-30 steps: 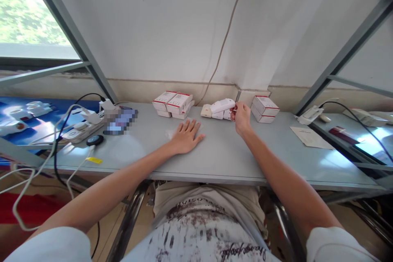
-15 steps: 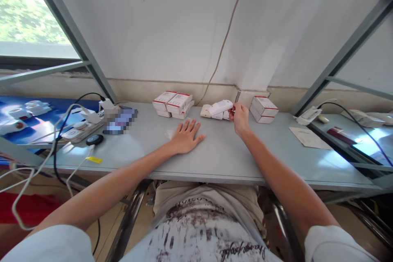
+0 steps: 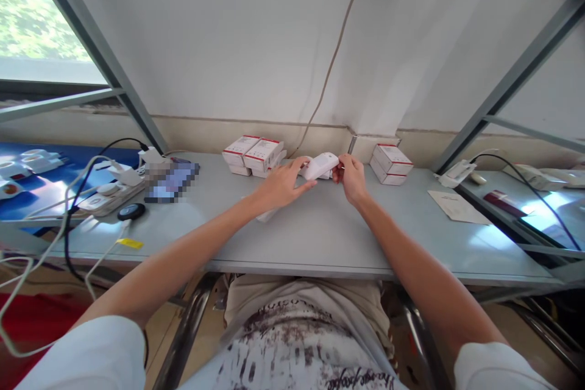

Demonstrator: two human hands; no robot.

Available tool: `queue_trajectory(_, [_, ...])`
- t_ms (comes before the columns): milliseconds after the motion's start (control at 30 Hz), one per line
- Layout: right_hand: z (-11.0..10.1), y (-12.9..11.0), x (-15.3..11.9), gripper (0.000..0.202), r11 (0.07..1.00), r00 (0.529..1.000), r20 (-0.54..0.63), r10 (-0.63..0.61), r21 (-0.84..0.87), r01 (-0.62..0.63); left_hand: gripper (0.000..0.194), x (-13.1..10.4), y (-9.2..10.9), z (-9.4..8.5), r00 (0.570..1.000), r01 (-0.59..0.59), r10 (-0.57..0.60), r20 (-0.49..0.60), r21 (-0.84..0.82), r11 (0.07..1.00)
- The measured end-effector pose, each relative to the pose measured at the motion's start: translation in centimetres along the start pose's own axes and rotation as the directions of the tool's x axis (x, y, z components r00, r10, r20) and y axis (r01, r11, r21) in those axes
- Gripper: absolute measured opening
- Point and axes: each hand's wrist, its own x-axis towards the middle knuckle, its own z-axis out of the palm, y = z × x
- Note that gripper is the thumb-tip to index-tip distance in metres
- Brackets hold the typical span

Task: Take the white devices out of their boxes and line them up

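Observation:
A white, elongated plastic device with rounded ends (image 3: 321, 164) is held just above the desk toward the wall. My right hand (image 3: 351, 178) pinches its right end between thumb and fingers. At the other end, my left hand (image 3: 282, 184) reaches in with thumb and fingers spread apart; whether it touches the device I cannot tell. More white pieces lie behind and under the device, mostly hidden by it and by my hands. Beneath my left forearm, something clear or whitish (image 3: 267, 215) lies on the desk, partly covered.
Small white-and-red boxes (image 3: 262, 153) are stacked left of my hands, and two more boxes (image 3: 391, 163) stand at the right. Further left are a phone (image 3: 176, 180), a round black object (image 3: 131, 212) and a power strip (image 3: 107, 194) with cables. A paper sheet (image 3: 457, 206) lies right.
My left hand has risen from lying flat on the desk and moved toward the device's left end. The device, in my right hand, has shifted slightly left and toward me.

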Motion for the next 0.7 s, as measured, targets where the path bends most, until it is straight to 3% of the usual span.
queue_trajectory(133, [0.2, -0.4, -0.3, 0.050, 0.998, 0.996, 0.069, 0.048, 0.039, -0.050, 0.056, 0.4, -0.7, 1.4, 0.995, 0.021, -0.031, -0.098, -0.106, 0.994])
queue_trajectory(267, [1.1, -0.3, -1.0, 0.059, 0.998, 0.981, 0.190, 0.042, 0.033, -0.049, 0.057, 0.2, -0.8, 2.1, 0.979, -0.003, -0.007, -0.202, -0.050, 0.999])
queue_trajectory(367, [1.8, 0.2, -1.2, 0.060, 0.999, 0.979, 0.204, 0.026, 0.027, -0.032, 0.059, 0.1, -0.9, 2.0, 0.976, -0.041, 0.039, -0.216, -0.005, 0.999])
queue_trajectory(467, [1.5, 0.6, -0.6, 0.055, 0.998, 0.993, 0.117, 0.028, 0.058, -0.035, 0.056, -0.1, -1.3, 1.8, 0.978, -0.070, 0.073, -0.198, 0.021, 0.997])
queue_trajectory(533, [0.7, 0.8, 0.3, 0.051, 0.997, 1.000, -0.008, 0.023, 0.078, -0.023, 0.051, -0.3, -1.9, 1.9, 0.981, -0.078, 0.082, -0.176, 0.034, 0.996])
queue_trajectory(700, [-2.3, 1.3, 2.2, 0.046, 0.995, 0.955, -0.294, 0.026, -0.082, -0.053, 0.043, -0.5, -3.4, 2.3, 0.992, -0.083, 0.087, -0.088, 0.048, 0.995])
